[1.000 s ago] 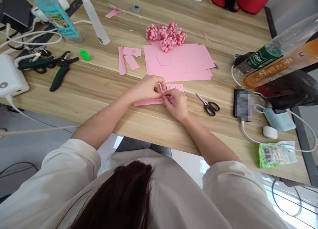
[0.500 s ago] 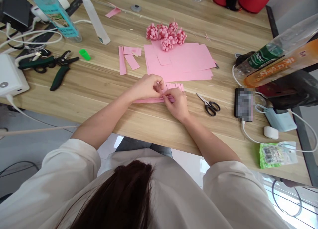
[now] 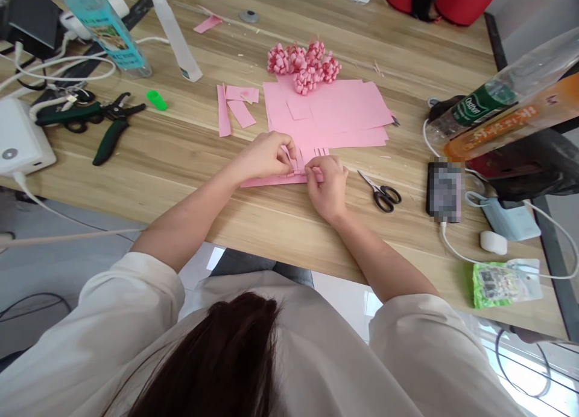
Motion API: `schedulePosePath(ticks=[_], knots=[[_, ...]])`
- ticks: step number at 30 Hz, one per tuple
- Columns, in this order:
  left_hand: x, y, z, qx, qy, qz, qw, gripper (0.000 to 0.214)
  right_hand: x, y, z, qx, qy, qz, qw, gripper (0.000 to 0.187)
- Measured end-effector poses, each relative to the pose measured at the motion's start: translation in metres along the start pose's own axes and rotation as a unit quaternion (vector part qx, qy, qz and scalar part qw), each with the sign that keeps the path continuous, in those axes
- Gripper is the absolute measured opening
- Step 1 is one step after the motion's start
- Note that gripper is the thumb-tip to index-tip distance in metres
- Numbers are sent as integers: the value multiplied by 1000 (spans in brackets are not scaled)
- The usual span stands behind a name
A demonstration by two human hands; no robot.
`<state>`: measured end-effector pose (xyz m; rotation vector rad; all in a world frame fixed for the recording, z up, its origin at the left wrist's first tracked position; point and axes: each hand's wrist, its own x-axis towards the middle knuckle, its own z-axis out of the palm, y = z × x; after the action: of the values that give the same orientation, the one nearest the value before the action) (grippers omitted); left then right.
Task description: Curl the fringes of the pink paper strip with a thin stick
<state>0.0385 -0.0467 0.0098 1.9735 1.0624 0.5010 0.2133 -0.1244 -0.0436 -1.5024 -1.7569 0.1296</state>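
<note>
A pink fringed paper strip (image 3: 271, 180) lies on the wooden table (image 3: 172, 157) near its front edge. My left hand (image 3: 265, 156) is closed, its fingertips pinching the cut fringe of that strip. My right hand (image 3: 329, 184) is closed too, thumb and fingers pressed on the strip's right part. The two hands almost touch. Just behind them lies a stack of pink paper sheets (image 3: 335, 112), and at its far edge a cluster of curled pink paper flowers (image 3: 304, 64).
Scissors (image 3: 381, 192) lie right of my right hand, then a phone (image 3: 443, 189) on a cable. Pink offcuts (image 3: 235, 108), a green cap (image 3: 156, 99) and pliers (image 3: 108, 121) lie to the left. Bottles (image 3: 497, 103) and a green packet (image 3: 493, 282) crowd the right side.
My right hand has shifted a little right along the strip and curled tighter. My left hand has stayed pinching the fringe. The view has drifted slightly.
</note>
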Motion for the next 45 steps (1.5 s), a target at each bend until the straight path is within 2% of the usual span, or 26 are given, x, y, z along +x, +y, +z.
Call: schedulePosePath(ticks=[3,5,11,15,18,25,30,36,41,45], knots=[[0,-2,-1,11,7,-15,1000,21,0,0,-1,-10,53,7,999,11],[0,-2,-1,7,5,-18,1000,21,1,0,-2,-12,65,10,998,11],[1,-4,-1,-18,-8,-27,999,17,3,1,-1,44,29,17,998,9],[2,-5,-2,14,-22,-10,1000,13,3,1,1,59,4,22,998,9],[1,-3,-3,52,-9,-10,999,4,3,2,2,58,-20,22,998,8],[3,-4,-1,163,45,-4,986,15,1,2,1,63,-37,16,997,6],[6,-10,0,229,19,21,973,21,-1,2,1,48,-38,-3,998,5],[4,-14,3,231,-17,-2,973,44,-3,-1,1,36,-19,-35,999,5],[3,-9,2,225,-29,2,974,27,2,7,-1,2,32,-15,999,9],[5,-5,4,191,-29,6,981,11,11,20,-1,39,30,-10,999,13]])
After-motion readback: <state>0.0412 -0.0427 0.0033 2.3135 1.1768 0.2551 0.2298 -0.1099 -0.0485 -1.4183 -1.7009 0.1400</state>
